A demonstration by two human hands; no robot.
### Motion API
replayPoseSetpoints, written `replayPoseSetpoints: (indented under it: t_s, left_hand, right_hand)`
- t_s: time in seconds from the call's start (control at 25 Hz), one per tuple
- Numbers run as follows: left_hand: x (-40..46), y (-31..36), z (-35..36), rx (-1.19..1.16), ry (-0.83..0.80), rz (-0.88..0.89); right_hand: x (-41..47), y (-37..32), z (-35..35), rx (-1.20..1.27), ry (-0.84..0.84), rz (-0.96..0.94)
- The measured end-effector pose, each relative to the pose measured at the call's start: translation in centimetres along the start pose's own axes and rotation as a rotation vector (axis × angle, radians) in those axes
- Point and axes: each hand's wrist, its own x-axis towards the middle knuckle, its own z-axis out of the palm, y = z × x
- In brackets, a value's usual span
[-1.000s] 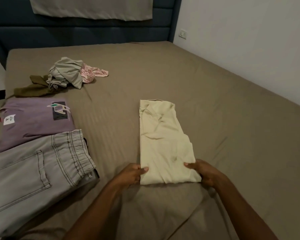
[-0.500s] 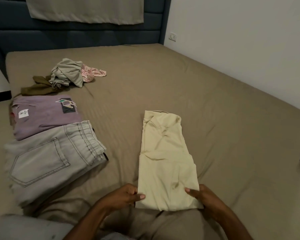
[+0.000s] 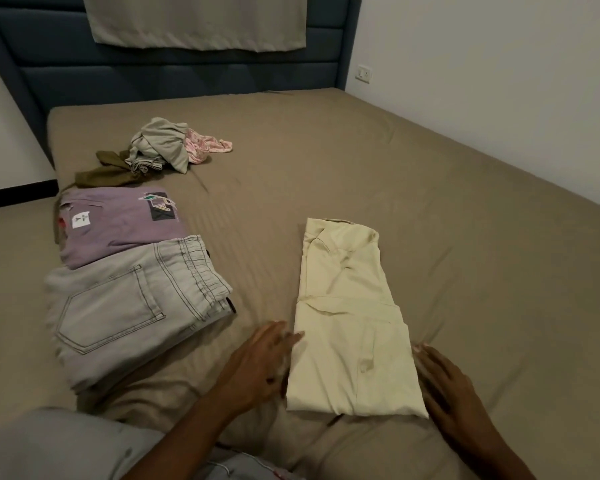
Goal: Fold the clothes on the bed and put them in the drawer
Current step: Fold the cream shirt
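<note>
Cream shirt [image 3: 350, 323] lies as a long folded strip on the bed [image 3: 465, 220], near its front edge, probably ready for one more fold. Left hand [image 3: 257, 368] and right hand [image 3: 444, 382] lie flat with straight fingers beside its long sides, gripping nothing. Folded jeans [image 3: 129, 306] and a purple shirt [image 3: 118, 223] wait to the left, I think to keep finished clothes apart from the unfolded pile [image 3: 160, 150] behind.

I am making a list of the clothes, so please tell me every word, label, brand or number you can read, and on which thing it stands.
No text can be read.
Purple shirt, white neck label: a small mark, too blurred to read.
Purple shirt, dark printed patch: a drawing; any lettering is too small.
Grey jeans, cream shirt: no print visible.
</note>
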Motion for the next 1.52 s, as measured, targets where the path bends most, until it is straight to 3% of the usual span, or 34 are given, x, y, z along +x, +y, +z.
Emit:
replayPoseSetpoints:
  t_s: [0.16,0.28,0.4,0.48,0.56,0.72,0.88,1.0,1.16,1.28,1.4,1.52]
  left_hand:
    - [1.5,-0.4,2.1,0.137,-0.159,0.111]
    - [2.6,-0.2,2.3,0.179,-0.042,0.156]
    - [4.7,-1.2,2.1,0.019,0.058,0.217]
    - [7.0,-1.7,0.6,-0.182,0.011,0.062]
    - [10.2,-1.7,-2.2,-0.408,-0.014,-0.139]
    - [20.0,-1.5,-7.8,-1.031,0.106,-0.422]
    - [25.8,-3.4,-4.8,-1.377,0.022,-0.828]
    - [24.4,-4.9,0.0,-1.263,-0.05,-0.802]
    - [24.0,-5.8,2.7,-1.324,0.117,-0.731]
    - [24.4,-6.2,3.5,-1.253,0.185,-0.676]
    - [23.6,-6.9,4.6,-1.057,0.156,-0.705]
    - [23.7,-6.9,4.4,-0.91,0.18,-0.749]
  right_hand:
    - [4.1,0.4,1.7,-0.226,-0.168,-0.171]
    - [7.1,0.5,2.2,-0.35,-0.227,-0.271]
    - [9.3,0.8,2.7,-0.297,-0.245,-0.347]
    - [10.3,0.2,0.9,-0.015,-0.314,-0.182]
    - [13.4,-0.9,-1.7,0.345,-0.233,0.112]
    - [24.8,-2.1,-5.1,0.854,-0.073,0.35]
    - [32.3,0.1,-1.4,1.019,-0.039,0.636]
    - [31.3,2.0,3.2,0.82,-0.059,0.646]
    - [31.7,2.9,3.9,0.914,0.107,0.429]
    - [33.2,3.0,4.4,0.901,0.17,0.451]
    - [32.8,3.1,7.1,0.639,0.242,0.632]
    - [31.9,1.2,7.1,0.314,0.36,0.658]
